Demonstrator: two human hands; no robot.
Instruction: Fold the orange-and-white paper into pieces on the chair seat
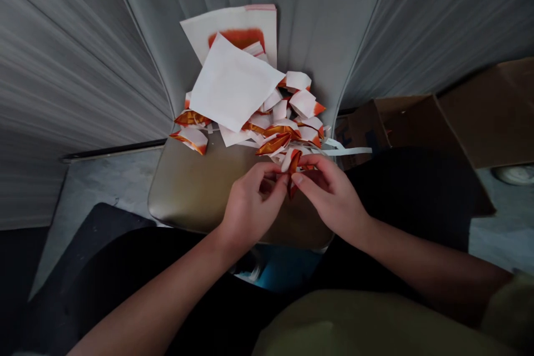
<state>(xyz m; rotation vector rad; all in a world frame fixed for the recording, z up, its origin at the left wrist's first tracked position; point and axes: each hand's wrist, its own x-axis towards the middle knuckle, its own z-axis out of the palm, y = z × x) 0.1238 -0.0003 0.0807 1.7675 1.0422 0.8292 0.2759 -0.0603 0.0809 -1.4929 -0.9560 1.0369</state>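
Note:
Both hands meet over the front of a grey chair seat. My left hand point(261, 192) pinches a small folded paper piece point(294, 167), orange-red and gold on one face and white on the other, from its left side. On the right side of the same piece, the thumb and fingers of my right hand point(327, 192) close on it. Just beyond the fingers lies a heap of similar folded papers point(277, 142), white with orange tips. A flat white sheet point(236, 80) rests on the heap's left part, partly covering a larger white sheet with an orange patch point(269, 22).
The padded chair point(187, 178) bears all the papers, with its backrest behind them. Narrow white paper strips point(348, 151) stick out at the right. An open cardboard box point(417, 122) stands on the floor to the right. Grey curtains point(75, 55) hang behind the chair.

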